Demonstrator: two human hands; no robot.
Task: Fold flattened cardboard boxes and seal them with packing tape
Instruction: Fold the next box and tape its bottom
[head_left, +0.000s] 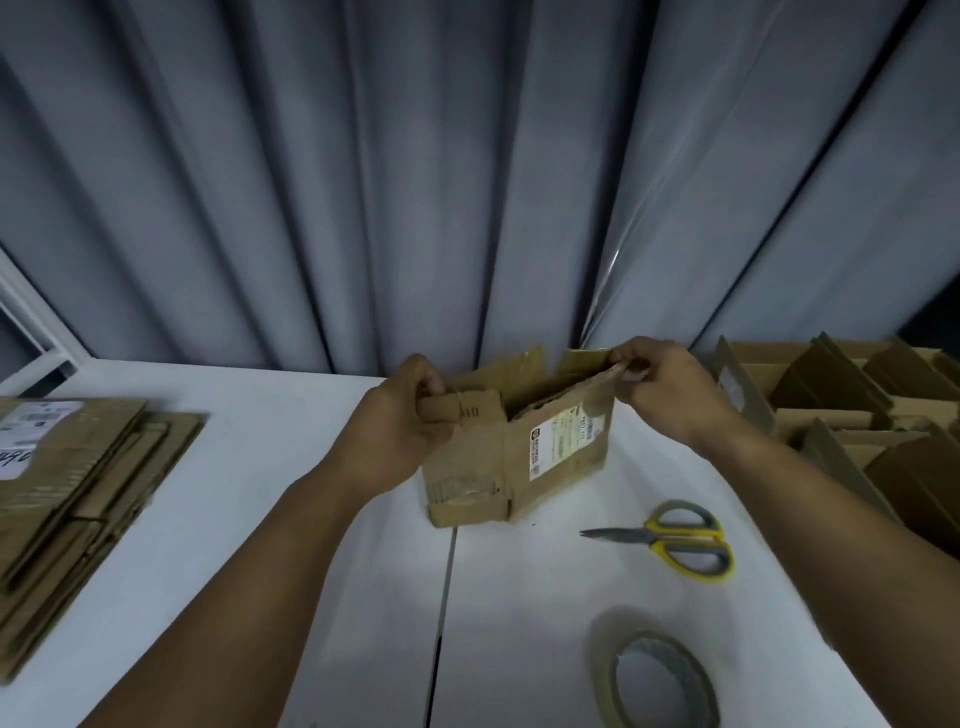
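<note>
Both hands, left (410, 415) and right (660, 384), pinch flaps of a cardboard box (519, 457); its label (561, 441) print is unreadable.

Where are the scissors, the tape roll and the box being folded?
scissors (675, 538): head view, at the pivot where blades meet handles.
tape roll (696, 675): head view, on its right rim.
box (478, 467): head view, on its near side wall.
</note>
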